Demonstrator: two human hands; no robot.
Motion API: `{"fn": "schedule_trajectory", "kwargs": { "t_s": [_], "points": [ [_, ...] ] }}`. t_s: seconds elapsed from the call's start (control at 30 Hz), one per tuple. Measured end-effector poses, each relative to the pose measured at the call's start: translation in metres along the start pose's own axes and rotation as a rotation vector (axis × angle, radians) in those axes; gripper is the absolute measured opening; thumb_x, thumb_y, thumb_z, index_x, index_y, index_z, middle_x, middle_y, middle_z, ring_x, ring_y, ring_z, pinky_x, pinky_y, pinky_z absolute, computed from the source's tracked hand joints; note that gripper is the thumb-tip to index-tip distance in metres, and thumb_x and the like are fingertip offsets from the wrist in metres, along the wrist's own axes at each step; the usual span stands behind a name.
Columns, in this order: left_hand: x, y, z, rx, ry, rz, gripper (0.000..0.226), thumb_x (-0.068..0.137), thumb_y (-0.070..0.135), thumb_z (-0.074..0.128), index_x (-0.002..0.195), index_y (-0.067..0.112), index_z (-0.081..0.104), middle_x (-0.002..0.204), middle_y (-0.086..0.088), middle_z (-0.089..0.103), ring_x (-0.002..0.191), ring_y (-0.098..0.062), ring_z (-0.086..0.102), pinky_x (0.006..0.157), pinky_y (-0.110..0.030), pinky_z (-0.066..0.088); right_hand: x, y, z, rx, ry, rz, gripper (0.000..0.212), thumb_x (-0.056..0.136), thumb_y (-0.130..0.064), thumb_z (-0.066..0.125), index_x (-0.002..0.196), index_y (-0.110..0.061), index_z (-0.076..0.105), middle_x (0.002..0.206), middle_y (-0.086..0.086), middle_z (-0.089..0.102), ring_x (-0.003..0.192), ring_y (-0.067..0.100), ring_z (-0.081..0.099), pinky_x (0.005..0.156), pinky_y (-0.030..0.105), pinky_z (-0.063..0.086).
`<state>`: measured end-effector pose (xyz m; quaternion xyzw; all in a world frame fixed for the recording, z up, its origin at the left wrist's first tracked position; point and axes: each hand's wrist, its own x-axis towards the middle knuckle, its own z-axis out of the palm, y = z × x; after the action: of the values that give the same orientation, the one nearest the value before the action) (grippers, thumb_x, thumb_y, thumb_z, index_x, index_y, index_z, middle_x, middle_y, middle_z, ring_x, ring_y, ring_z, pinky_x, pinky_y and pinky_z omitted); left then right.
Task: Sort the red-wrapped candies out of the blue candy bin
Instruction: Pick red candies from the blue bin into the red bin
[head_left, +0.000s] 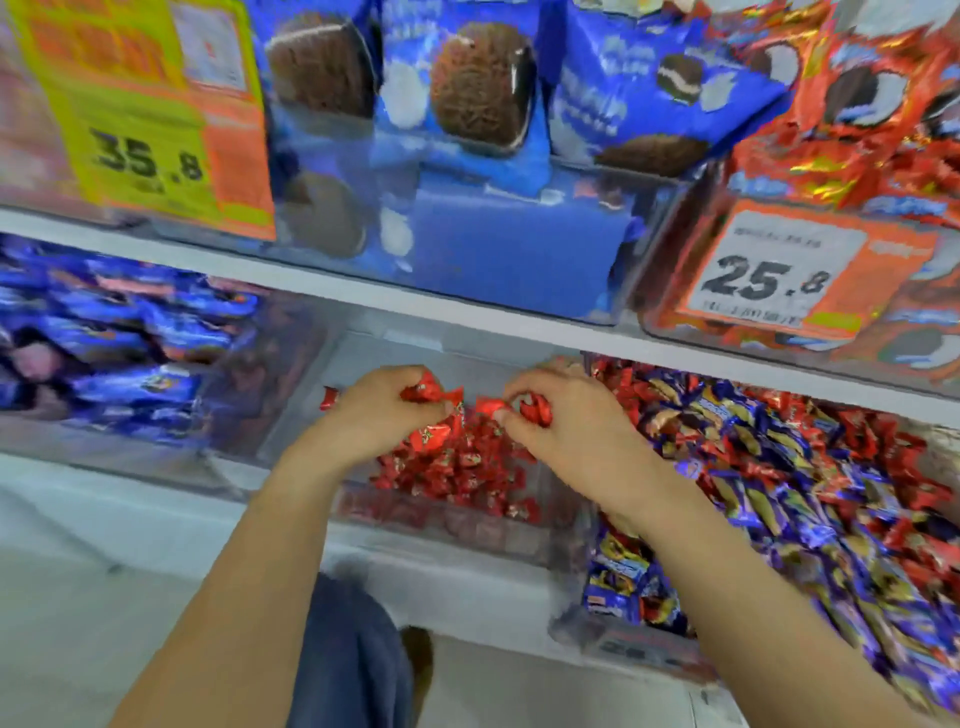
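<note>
While both hands curl fingers round them, the red-wrapped candies (434, 395) look crinkled — glossy foil.

Your left hand (382, 410) grips a bunch of red-wrapped candies (434, 395) above the clear middle bin (467, 525), which holds a heap of red candies (467, 467). Your right hand (561, 415) pinches another red candy (535, 408) just beside it. To the right lies the blue candy bin (623, 639), its blue wrappers mixed with red ones. On the far shelf (311, 280) stand blue cookie packs (467, 104) and a price tag (769, 275) reading 25.8.
</note>
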<state>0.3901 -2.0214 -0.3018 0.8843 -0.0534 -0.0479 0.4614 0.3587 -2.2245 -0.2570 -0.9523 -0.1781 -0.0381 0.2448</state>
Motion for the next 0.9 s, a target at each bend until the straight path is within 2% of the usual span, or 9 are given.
{"fn": "schedule_trajectory", "kwargs": {
  "t_s": [0.1, 0.17, 0.23, 0.3, 0.47, 0.6, 0.7, 0.83, 0.9],
  "points": [
    [0.003, -0.006, 0.001, 0.17, -0.005, -0.049, 0.031, 0.072, 0.052, 0.067, 0.079, 0.022, 0.062, 0.083, 0.003, 0.065, 0.085, -0.017, 0.061, 0.075, -0.03, 0.044, 0.02, -0.005, 0.013, -0.102, -0.247, 0.06, 0.054, 0.086, -0.056, 0.055, 0.134, -0.03, 0.049, 0.137, 0.0, 0.05, 0.126, 0.019, 0.047, 0.101, 0.026, 0.036],
    [0.006, -0.008, 0.0, 0.147, 0.004, -0.082, 0.031, 0.076, 0.05, 0.068, 0.09, 0.023, 0.064, 0.093, 0.003, 0.066, 0.094, -0.017, 0.061, 0.076, -0.027, 0.044, 0.023, -0.005, 0.013, -0.014, -0.285, 0.125, 0.054, 0.091, -0.058, 0.042, 0.139, -0.031, 0.043, 0.143, -0.001, 0.047, 0.13, 0.019, 0.044, 0.104, 0.026, 0.033],
    [0.008, -0.009, 0.0, 0.101, 0.035, -0.113, 0.027, 0.084, 0.043, 0.066, 0.102, 0.023, 0.064, 0.103, 0.002, 0.065, 0.101, -0.017, 0.059, 0.08, -0.025, 0.042, 0.021, 0.0, 0.009, 0.115, -0.216, 0.157, 0.046, 0.097, -0.051, 0.033, 0.132, -0.027, 0.05, 0.134, 0.0, 0.056, 0.125, 0.02, 0.049, 0.103, 0.028, 0.035],
    [0.009, -0.006, -0.001, 0.042, 0.042, -0.133, 0.038, 0.085, 0.038, 0.066, 0.119, 0.022, 0.059, 0.114, 0.001, 0.06, 0.105, -0.019, 0.058, 0.083, -0.025, 0.043, 0.015, 0.009, 0.001, 0.183, -0.134, 0.151, 0.041, 0.099, -0.045, 0.033, 0.124, -0.024, 0.057, 0.12, 0.0, 0.064, 0.116, 0.018, 0.055, 0.099, 0.029, 0.039],
    [0.006, 0.004, 0.001, -0.13, -0.114, -0.195, 0.055, 0.09, 0.026, 0.062, 0.14, 0.032, 0.04, 0.125, -0.006, 0.053, 0.095, -0.022, 0.066, 0.082, -0.034, 0.056, -0.03, 0.028, -0.029, 0.203, -0.004, 0.103, 0.023, 0.096, -0.035, 0.048, 0.114, -0.033, 0.062, 0.103, -0.025, 0.062, 0.094, -0.014, 0.055, 0.078, 0.002, 0.036],
    [0.002, 0.016, 0.011, 0.432, 0.048, -0.106, 0.041, 0.095, 0.027, 0.047, 0.136, 0.032, 0.047, 0.133, -0.005, 0.056, 0.112, -0.027, 0.057, 0.09, -0.034, 0.046, -0.087, 0.054, -0.052, 0.216, 0.129, 0.166, 0.021, 0.09, -0.042, 0.048, 0.103, -0.041, 0.064, 0.103, -0.032, 0.064, 0.097, -0.014, 0.056, 0.079, 0.009, 0.043],
    [-0.003, 0.039, 0.025, 0.309, 0.103, 0.053, 0.028, 0.094, 0.026, 0.051, 0.119, 0.031, 0.062, 0.111, 0.004, 0.066, 0.1, -0.02, 0.061, 0.085, -0.027, 0.046, -0.117, 0.085, -0.073, 0.205, 0.222, 0.257, 0.019, 0.088, -0.043, 0.049, 0.098, -0.044, 0.064, 0.104, -0.035, 0.063, 0.098, -0.01, 0.057, 0.077, 0.017, 0.044],
    [-0.02, 0.084, 0.058, 0.112, 0.068, 0.324, 0.017, 0.091, 0.025, 0.06, 0.104, 0.033, 0.068, 0.086, 0.023, 0.063, 0.084, 0.011, 0.057, 0.071, 0.0, 0.034, -0.136, 0.122, -0.091, 0.161, 0.389, 0.352, 0.017, 0.094, -0.026, 0.055, 0.095, -0.038, 0.066, 0.095, -0.019, 0.069, 0.088, -0.007, 0.059, 0.073, 0.01, 0.042],
    [-0.026, 0.105, 0.08, 0.187, 0.062, 0.473, 0.017, 0.09, 0.022, 0.062, 0.102, 0.031, 0.07, 0.08, 0.027, 0.055, 0.081, 0.009, 0.053, 0.069, -0.007, 0.033, -0.144, 0.134, -0.096, 0.134, 0.428, 0.383, 0.015, 0.094, -0.025, 0.055, 0.096, -0.035, 0.066, 0.091, -0.018, 0.068, 0.081, -0.006, 0.058, 0.067, 0.013, 0.042]
  ]
}}
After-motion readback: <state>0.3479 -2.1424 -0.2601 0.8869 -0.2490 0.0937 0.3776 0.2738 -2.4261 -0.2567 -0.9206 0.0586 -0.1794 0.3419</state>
